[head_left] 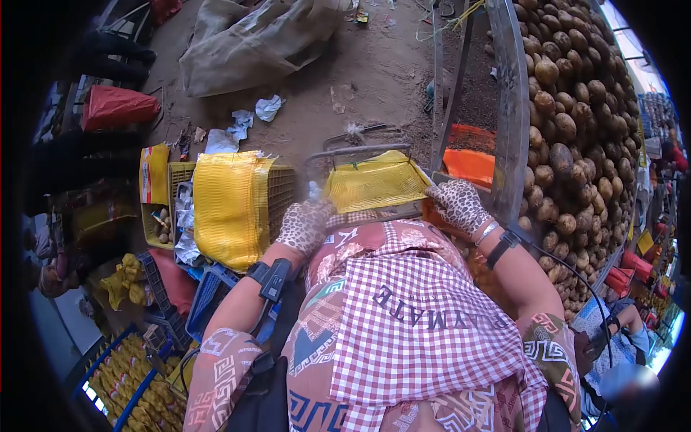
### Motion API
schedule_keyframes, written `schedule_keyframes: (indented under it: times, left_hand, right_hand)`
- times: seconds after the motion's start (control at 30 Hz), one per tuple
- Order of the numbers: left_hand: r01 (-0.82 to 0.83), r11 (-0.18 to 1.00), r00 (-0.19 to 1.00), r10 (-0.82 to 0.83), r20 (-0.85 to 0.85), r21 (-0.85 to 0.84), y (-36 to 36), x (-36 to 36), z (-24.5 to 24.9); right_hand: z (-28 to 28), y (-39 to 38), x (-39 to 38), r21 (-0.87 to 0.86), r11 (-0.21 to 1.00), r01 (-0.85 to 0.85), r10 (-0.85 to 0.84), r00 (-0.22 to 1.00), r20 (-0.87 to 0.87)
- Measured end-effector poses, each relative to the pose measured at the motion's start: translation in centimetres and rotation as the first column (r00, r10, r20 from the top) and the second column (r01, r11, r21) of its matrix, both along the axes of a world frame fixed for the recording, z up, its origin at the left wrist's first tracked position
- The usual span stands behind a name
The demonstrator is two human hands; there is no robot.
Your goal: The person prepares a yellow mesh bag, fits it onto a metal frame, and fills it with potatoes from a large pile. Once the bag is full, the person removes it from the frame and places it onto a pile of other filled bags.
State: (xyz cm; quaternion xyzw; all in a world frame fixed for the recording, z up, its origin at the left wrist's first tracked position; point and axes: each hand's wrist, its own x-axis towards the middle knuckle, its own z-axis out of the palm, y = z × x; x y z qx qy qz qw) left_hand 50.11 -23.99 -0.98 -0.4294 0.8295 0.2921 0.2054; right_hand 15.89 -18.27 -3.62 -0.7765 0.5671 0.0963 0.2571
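Observation:
A yellow mesh bag [377, 184] is stretched open in front of my lap, between my two hands, beside a metal frame [367, 149]. My left hand [305, 227], in a spotted glove, is closed at the bag's left edge; its fingertips are slightly blurred. At the right corner of the bag, my right hand [458, 205], in a matching glove, pinches the mesh edge. To my left, a stack of yellow mesh bags [229, 209] hangs over a plastic crate [281, 193].
A large heap of potatoes [576, 144] rises on my right behind a metal rail [508, 108]. An orange-red container [469, 155] sits beside the frame. A big pale sack [255, 47] and paper scraps [268, 108] lie on the dirt floor. Blue crates [216, 299] stand at left.

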Motion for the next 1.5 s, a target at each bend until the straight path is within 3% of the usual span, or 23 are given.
schedule_keyframes:
  times: [0.13, 0.3, 0.37, 0.67, 0.77, 0.83, 0.9, 0.93, 0.97, 1.03, 1.1, 1.23, 1.33, 1.37, 1.5]
  left_hand:
    - [0.033, 0.999, 0.998, -0.035, -0.055, -0.043, 0.3, 0.6, -0.7]
    - [0.033, 0.997, 0.999, -0.033, -0.011, 0.072, 0.4, 0.0, -0.9]
    - [0.022, 0.997, 0.999, -0.02, -0.031, 0.067, 0.4, 0.0, -0.8]
    - [-0.014, 0.955, 0.984, -0.04, 0.176, 0.296, -0.6, -1.9, 0.0]
    - [0.004, 0.954, 0.982, -0.059, 0.177, 0.3, -0.6, -1.4, -2.0]
    - [0.1, 0.948, 0.977, -0.152, 0.152, 0.301, -0.2, 0.0, -5.5]
    - [-0.077, 0.939, 0.994, 0.1, -0.051, 0.334, 0.3, 1.7, -9.8]
    - [0.263, 0.946, 0.952, -0.286, 0.105, 0.189, -0.6, -1.6, -2.6]
    - [0.259, 0.947, 0.954, -0.282, 0.104, 0.191, -0.6, -1.9, -1.6]
    - [-0.006, 0.982, 1.0, 0.003, 0.021, 0.189, 0.0, -1.8, -0.9]
    - [-0.018, 0.99, 0.999, 0.022, -0.027, 0.142, 1.1, -0.7, -3.1]
    - [-0.113, 0.986, 0.969, 0.135, -0.205, 0.119, 3.2, 0.1, -3.8]
    - [-0.103, 0.989, 0.964, 0.126, -0.235, 0.11, 3.4, -0.3, -5.4]
    - [-0.106, 0.991, 0.965, 0.122, -0.23, 0.077, 3.7, -0.6, -5.2]
    - [-0.141, 0.989, 0.957, 0.147, -0.25, 0.045, 4.2, -2.4, -4.3]
  right_hand:
    - [-0.5, 0.9, -0.3, -0.094, 0.995, -0.041, 0.04, 0.999, -0.015]
    - [-1.1, 2.2, -0.3, -0.107, 0.993, -0.044, 0.041, 0.999, -0.026]
    - [-1.3, 2.2, -0.1, -0.084, 0.996, -0.042, 0.039, 0.999, -0.031]
    - [-2.3, 2.4, 0.6, 0.11, 0.988, 0.108, -0.099, 0.992, -0.081]
    - [-2.6, 1.9, 0.9, 0.124, 0.986, 0.113, -0.102, 0.991, -0.086]
    - [-3.5, 1.9, 0.8, 0.098, 0.989, 0.114, -0.113, 0.993, -0.016]
    - [-2.8, 1.6, 1.1, 0.091, 0.991, 0.1, -0.098, 0.995, -0.033]
    - [-1.9, 1.3, 1.6, 0.135, 0.986, 0.101, -0.096, 0.994, -0.043]
    - [-1.0, 1.0, 2.0, 0.182, 0.979, 0.097, -0.089, 0.995, -0.05]
    - [-0.6, 1.3, 2.6, 0.185, 0.98, 0.068, -0.063, 0.997, -0.032]
    - [-1.1, 2.2, 3.0, 0.013, 0.998, 0.064, -0.064, 0.997, 0.035]
    - [0.5, 3.2, 4.1, 0.17, 0.975, 0.141, -0.156, 0.985, 0.077]
    - [0.1, 5.2, 3.8, 0.15, 0.972, 0.183, -0.21, 0.958, 0.193]
    - [-1.9, 6.4, 3.9, 0.097, 0.973, 0.212, -0.231, 0.925, 0.303]
    - [2.6, 10.6, 2.0, 0.046, 0.959, 0.279, -0.28, 0.908, 0.313]
